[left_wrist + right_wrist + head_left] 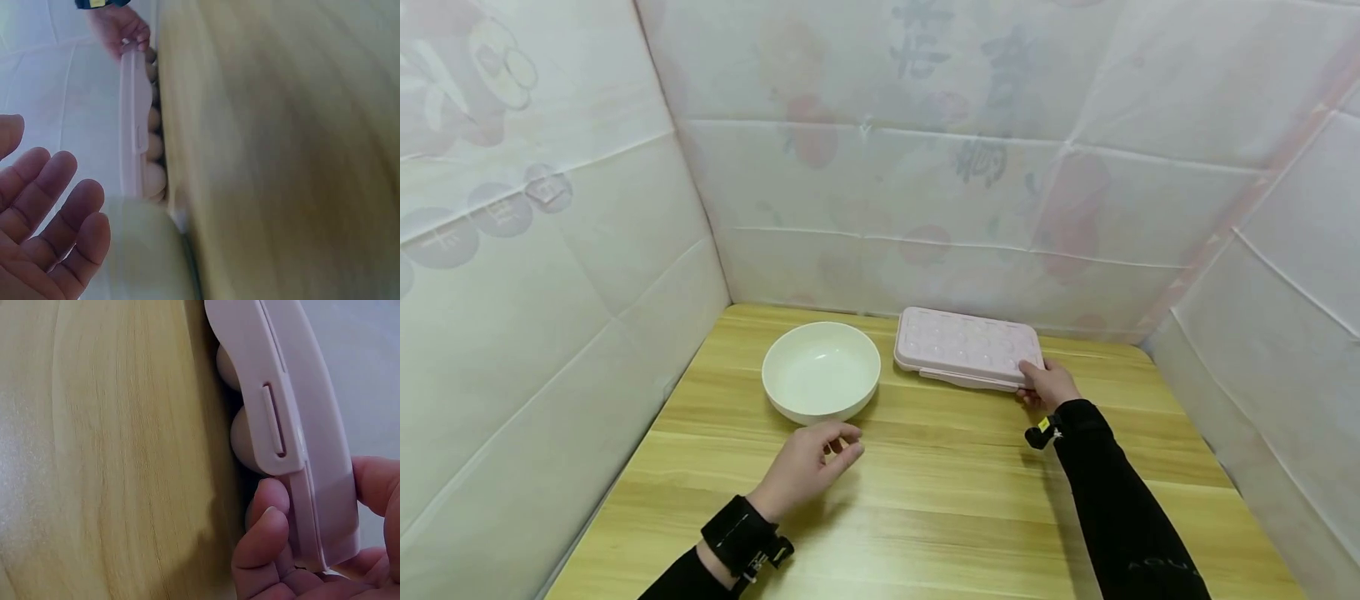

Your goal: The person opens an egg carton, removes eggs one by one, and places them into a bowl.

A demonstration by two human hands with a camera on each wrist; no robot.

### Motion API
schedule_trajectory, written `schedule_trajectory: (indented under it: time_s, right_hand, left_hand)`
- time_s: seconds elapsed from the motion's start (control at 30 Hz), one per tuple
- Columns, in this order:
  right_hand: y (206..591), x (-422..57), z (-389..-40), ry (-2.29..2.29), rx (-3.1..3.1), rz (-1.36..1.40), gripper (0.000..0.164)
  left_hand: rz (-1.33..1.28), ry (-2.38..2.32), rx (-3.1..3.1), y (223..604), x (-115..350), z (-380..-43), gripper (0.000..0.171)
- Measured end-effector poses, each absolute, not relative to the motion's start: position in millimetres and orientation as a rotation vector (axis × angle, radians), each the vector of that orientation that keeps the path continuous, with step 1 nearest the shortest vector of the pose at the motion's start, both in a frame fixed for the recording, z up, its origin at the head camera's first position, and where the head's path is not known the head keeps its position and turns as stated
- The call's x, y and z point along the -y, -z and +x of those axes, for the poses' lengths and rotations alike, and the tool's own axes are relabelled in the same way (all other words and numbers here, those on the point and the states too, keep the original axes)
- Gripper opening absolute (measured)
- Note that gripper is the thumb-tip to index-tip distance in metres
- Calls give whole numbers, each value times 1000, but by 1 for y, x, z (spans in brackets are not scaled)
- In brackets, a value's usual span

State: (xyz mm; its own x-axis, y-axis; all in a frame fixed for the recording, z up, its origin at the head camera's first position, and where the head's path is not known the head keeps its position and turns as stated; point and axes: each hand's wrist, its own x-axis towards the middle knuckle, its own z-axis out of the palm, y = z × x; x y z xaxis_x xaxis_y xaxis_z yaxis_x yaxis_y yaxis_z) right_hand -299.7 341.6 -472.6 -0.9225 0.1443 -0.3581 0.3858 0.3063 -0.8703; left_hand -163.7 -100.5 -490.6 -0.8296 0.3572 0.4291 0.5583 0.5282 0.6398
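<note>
A pale pink lidded egg box [970,343] lies at the back of the table, rounded egg cups bulging along its underside in the right wrist view. My right hand [1051,386] grips its near right corner, thumb on the lid and fingers curled under the edge. The latch [275,419] on its long side is closed over the seam. To the left of the box stands a round cream bowl [822,371] with nothing in it. My left hand [812,462] hovers just in front of the bowl, fingers loosely bent and holding nothing.
The wood-grain table [925,517] runs back to a white printed sheet [880,192] that stands as a wall close behind the box. Similar sheets close off the left side [550,350] and the right side [1285,333].
</note>
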Motion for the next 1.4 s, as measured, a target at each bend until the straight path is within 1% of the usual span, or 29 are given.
schedule_trajectory:
  time_s: [0.17,0.33,0.63,0.8,1.0,1.17,1.23,1.4]
  right_hand:
    - [474,-344,-293,1689,-2336,497,73]
    - [477,-346,-285,1633,-2376,474,72]
    - [482,-349,-262,1578,-2419,469,70]
    - [485,-351,-247,1543,-2440,469,73]
    - [486,-350,-231,1560,-2444,454,71]
    - [484,-350,-221,1562,-2432,428,77]
    - [484,-350,-217,1559,-2428,430,77]
    - [486,-350,-212,1569,-2426,426,70]
  left_hand:
    - [-805,1205,2589,499,91,-163,21]
    - [-822,1240,2656,502,84,-163,31]
    - [-813,1308,2790,509,64,-176,67]
    - [-775,1352,2834,513,49,-187,80]
    - [-720,1377,2807,514,34,-200,88]
    - [-660,1358,2786,516,26,-208,88]
    - [-655,1342,2805,515,25,-210,88]
    - [-686,1347,2853,511,22,-213,87]
